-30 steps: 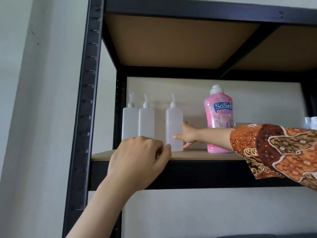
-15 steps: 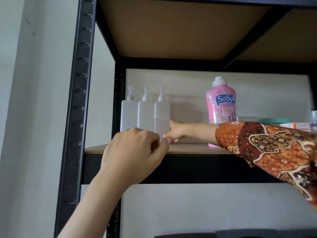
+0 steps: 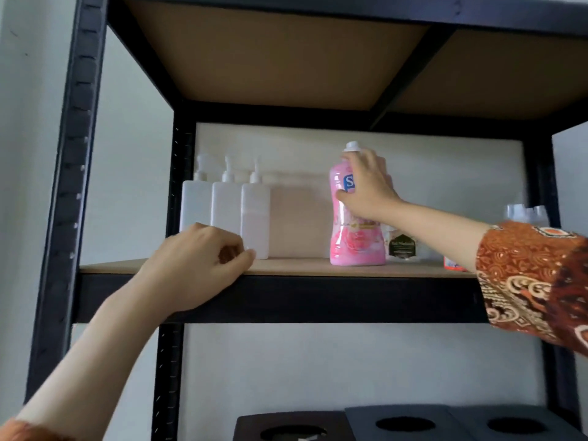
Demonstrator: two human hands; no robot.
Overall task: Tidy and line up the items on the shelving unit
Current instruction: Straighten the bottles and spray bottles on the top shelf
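Observation:
Three white pump bottles (image 3: 254,218) stand side by side at the left end of the wooden shelf board (image 3: 302,267). To their right stands a pink detergent bottle (image 3: 353,246) with a white cap. My right hand (image 3: 366,186) grips its upper body, fingers curled round the label. My left hand (image 3: 197,265) rests on the shelf's front edge with its fingers curled and nothing in it.
Behind the pink bottle sits a small jar with a dark label (image 3: 401,248). Clear lidded containers (image 3: 525,213) and an orange-white packet (image 3: 453,264) stand at the right end. Black frame posts (image 3: 66,186) flank the shelf. Dark boxes with round holes (image 3: 404,423) lie on the level below.
My right hand let go of the third white pump bottle, now lined up against the other two, and moved right to grip the pink bottle. The left hand stayed on the shelf edge.

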